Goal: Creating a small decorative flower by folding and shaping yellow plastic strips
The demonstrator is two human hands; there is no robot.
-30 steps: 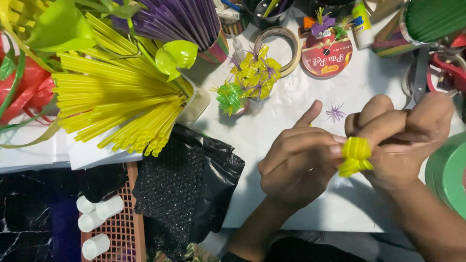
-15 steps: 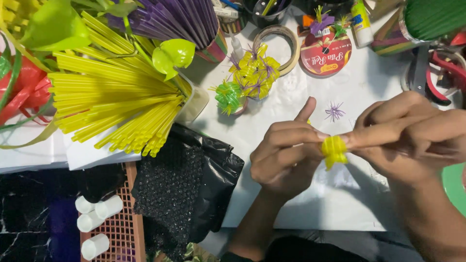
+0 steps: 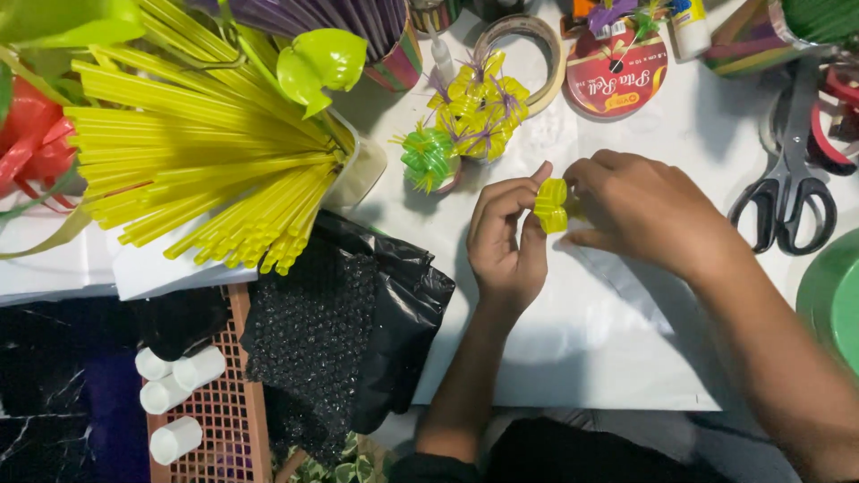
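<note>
**A little yellow straw bundle between my fingertips**

The yellow straw bundle (image 3: 552, 205) is a small, ribbed knot of short straw loops, bright lemon in colour, folded so that it bulges at top and bottom with a tighter waist across the middle. It sits above the white table (image 3: 626, 358), held up between my two hands, roughly in the centre of the view.

My left hand (image 3: 506, 241) comes up from below with the fingers curled and the fingertips pinching the bundle's left side. My right hand (image 3: 640, 210) reaches in from the right, knuckles up, its fingertips pressed on the bundle's right side, so the piece is squeezed between both hands.

Just above my left hand stands a cluster of finished straw flowers (image 3: 465, 116), yellow and green with purple centres. Beyond them lie a tape roll (image 3: 528, 45) and a round red ribbon spool (image 3: 617, 76). To the right of my right hand, black-handled scissors (image 3: 787, 192) lie on the table, well apart from the bundle. To the left, a big spray of long yellow straws (image 3: 197, 161) fans out of a container, with a black plastic bag (image 3: 358, 331) beneath it and white caps (image 3: 174, 394) on an orange mesh tray (image 3: 233, 420).
</note>
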